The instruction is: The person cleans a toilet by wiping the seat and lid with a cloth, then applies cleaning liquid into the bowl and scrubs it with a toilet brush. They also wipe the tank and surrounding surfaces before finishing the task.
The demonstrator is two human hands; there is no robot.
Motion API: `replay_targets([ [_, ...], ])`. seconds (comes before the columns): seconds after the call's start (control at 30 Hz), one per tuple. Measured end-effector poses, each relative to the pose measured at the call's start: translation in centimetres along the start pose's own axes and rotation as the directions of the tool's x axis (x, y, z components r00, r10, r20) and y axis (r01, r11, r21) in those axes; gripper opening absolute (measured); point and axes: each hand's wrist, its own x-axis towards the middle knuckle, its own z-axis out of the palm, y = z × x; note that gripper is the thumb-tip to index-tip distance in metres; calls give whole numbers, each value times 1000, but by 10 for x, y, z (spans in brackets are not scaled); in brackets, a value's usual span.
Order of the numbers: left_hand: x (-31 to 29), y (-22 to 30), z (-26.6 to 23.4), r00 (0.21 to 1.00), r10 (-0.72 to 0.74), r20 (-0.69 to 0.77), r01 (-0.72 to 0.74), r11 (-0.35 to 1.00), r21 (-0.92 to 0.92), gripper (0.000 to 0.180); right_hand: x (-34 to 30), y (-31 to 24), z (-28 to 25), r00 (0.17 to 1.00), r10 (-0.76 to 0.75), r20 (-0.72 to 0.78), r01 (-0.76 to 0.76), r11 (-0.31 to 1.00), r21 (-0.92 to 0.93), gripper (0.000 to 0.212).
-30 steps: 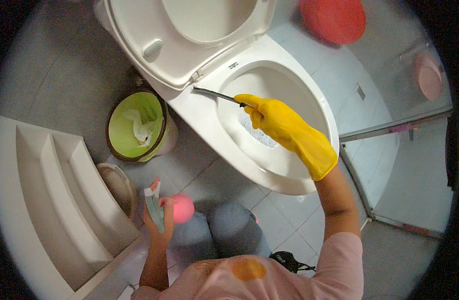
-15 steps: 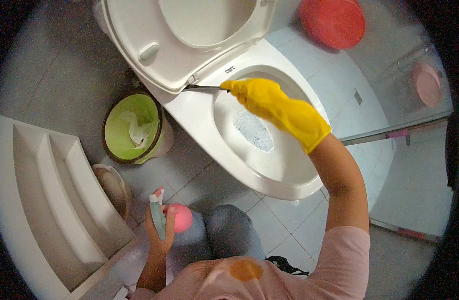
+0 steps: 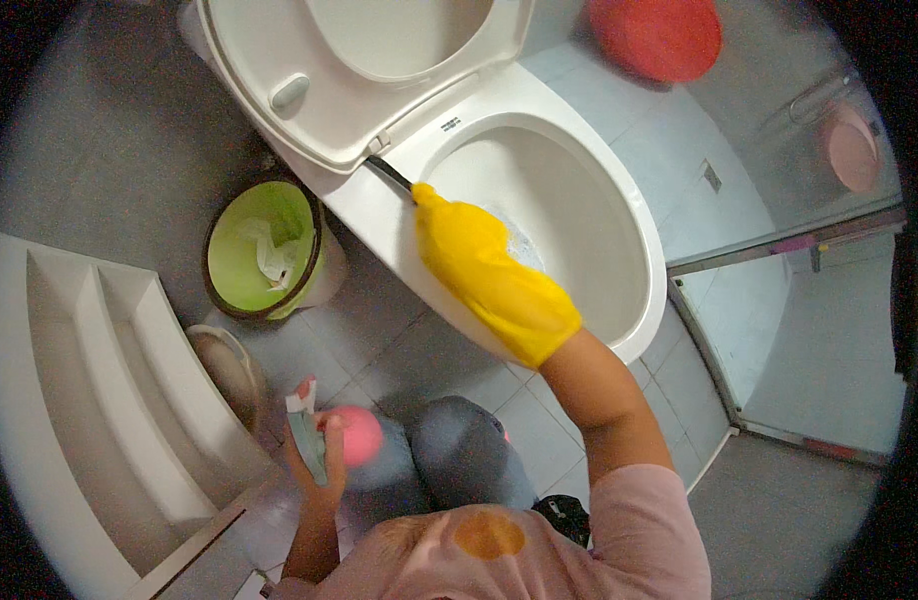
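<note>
My right hand [image 3: 494,270], in a long yellow rubber glove, is closed round a slim black tool [image 3: 389,174]. The tool's far end touches the white toilet [image 3: 379,205] by the seat hinge; its kind cannot be made out. The glove lies over the left part of the rim and bowl, where some foamy water [image 3: 522,245] shows behind it. Bare and low on the left, my left hand [image 3: 321,455] grips a spray bottle [image 3: 353,436] with a round pink body and a grey-green and white trigger head, held by my knee.
The toilet's lid and seat [image 3: 279,60] stand raised. Left of the toilet is a bin [image 3: 241,262] with a green lining and scraps inside. A white shelf unit [image 3: 109,400] and a beige tub [image 3: 224,370] flank my left. A red basin [image 3: 659,35] lies beyond the toilet, near a glass shower panel [image 3: 779,250].
My gloved right hand has moved left and toward me, from over the bowl to its left rim. The black tool now slants toward the hinge. My left hand still holds the spray bottle.
</note>
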Motion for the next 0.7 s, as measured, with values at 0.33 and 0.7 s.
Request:
replay_targets([
  [0.33,-2,8,-4,999,46,-28,-47,998,-36,49,-40,43,-55,989,-96,-116,90,994,-58,27],
  [0.7,0,10,2,995,76,67,-72,996,-61,49,-7,30,-67,994,-109,-34,92,943,-319,29],
])
